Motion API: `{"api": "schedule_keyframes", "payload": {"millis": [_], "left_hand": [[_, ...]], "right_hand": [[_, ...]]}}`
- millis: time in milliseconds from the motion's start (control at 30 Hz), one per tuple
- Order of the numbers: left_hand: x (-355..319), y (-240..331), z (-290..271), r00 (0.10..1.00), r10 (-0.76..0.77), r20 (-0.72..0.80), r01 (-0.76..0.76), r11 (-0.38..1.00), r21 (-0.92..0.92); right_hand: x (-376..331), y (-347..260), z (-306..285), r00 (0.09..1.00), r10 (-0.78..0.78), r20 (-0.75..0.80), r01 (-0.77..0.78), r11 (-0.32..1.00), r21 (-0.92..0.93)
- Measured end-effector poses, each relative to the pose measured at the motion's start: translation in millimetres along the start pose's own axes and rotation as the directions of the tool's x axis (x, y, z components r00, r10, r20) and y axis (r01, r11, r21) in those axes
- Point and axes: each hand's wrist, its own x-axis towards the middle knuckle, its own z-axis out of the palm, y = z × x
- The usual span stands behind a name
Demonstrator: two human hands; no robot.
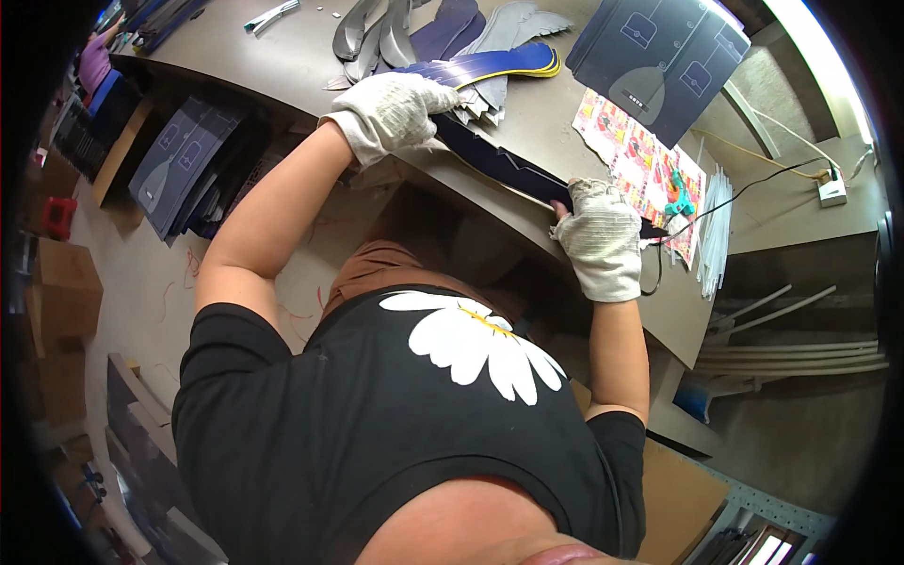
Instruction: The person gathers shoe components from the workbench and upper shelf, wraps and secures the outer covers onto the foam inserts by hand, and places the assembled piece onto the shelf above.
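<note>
Near right hand (601, 240): red-yellow sheet (633, 155) (print too small).

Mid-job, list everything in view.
Table: one, grey, ahead
Dark strip: one, navy, near edge
Curved strips: several, blue, middle
Wavy pieces: several, grey, far side
Panels: several, slate, far right and left
Patterned sheet: one, red and yellow, right
Tool: one, teal, on sheet
Sticks: many, white, right edge
Cables: several, black, yellow, white, right
Boxes: several, brown, far left
Person: one, purple top, upper left
Left hand: one, white glove, strip's left end
Right hand: one, white glove, strip's right end
</note>
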Motion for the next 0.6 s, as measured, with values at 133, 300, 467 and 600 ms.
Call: {"api": "schedule_keyframes", "payload": {"millis": [133,300,467,600], "left_hand": [[-11,-29,17,0.999,-0.021,-0.033,0.021,1.0,0.016],[-25,-58,53,0.978,-0.209,-0.011,0.115,0.579,-0.807],[-17,6,69,0.945,-0.279,-0.173,-0.043,0.419,-0.907],[-8,8,78,0.915,-0.399,-0.067,0.045,0.265,-0.963]], "right_hand": [[1,0,-1,0.998,0.057,0.019,-0.057,0.998,0.0],[-3,0,0,0.999,0.043,0.027,-0.042,0.999,-0.024],[3,-4,7,0.999,0.02,-0.025,-0.02,1.0,-0.006],[8,-7,5,0.995,0.066,0.069,-0.069,0.997,0.045]]}}
